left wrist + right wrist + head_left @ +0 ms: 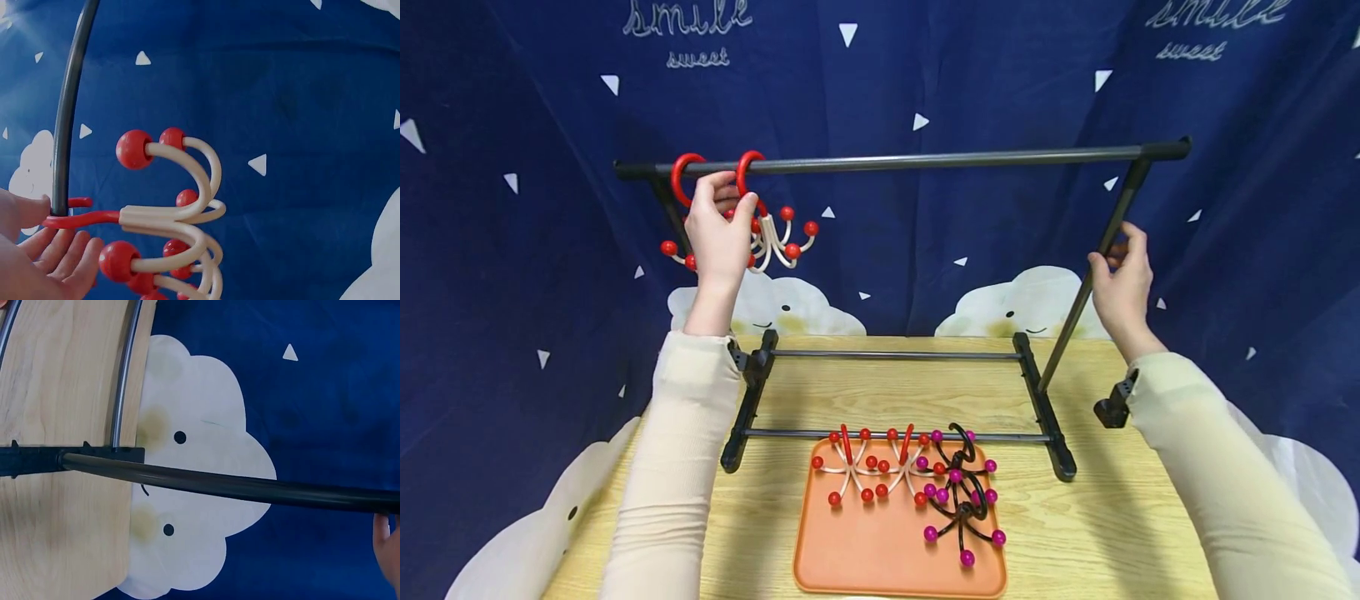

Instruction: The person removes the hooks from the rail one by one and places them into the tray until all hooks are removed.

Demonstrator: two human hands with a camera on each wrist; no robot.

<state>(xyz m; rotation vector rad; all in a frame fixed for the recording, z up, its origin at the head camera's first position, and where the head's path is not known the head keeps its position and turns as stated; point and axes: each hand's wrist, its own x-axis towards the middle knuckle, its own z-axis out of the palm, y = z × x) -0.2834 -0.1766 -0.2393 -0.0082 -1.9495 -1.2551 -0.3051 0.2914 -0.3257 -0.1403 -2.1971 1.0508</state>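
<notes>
My left hand [721, 229] is up at the rack's top bar [925, 161], its thumb and fingers on either side of the red hook of a cream octopus-style hanger [769, 237] with red ball tips. That hook loops over the bar, and the hanger's arms [178, 212] spread out beyond my fingers [69, 256]. A second red hook [679, 179] hangs on the bar just left; my hand partly hides its hanger. On the other side, my right hand [1126, 279] grips the rack's right upright [1078, 304], thumb in front and fingers behind.
An orange tray [865, 558] stands on the wooden table [760, 533], holding two cream hangers [850, 471] with red balls and two black hangers [962, 510] with magenta balls. The rack's black feet [1048, 417] and low crossbars [895, 356] lie behind it. A blue curtain [880, 100] hangs at the back.
</notes>
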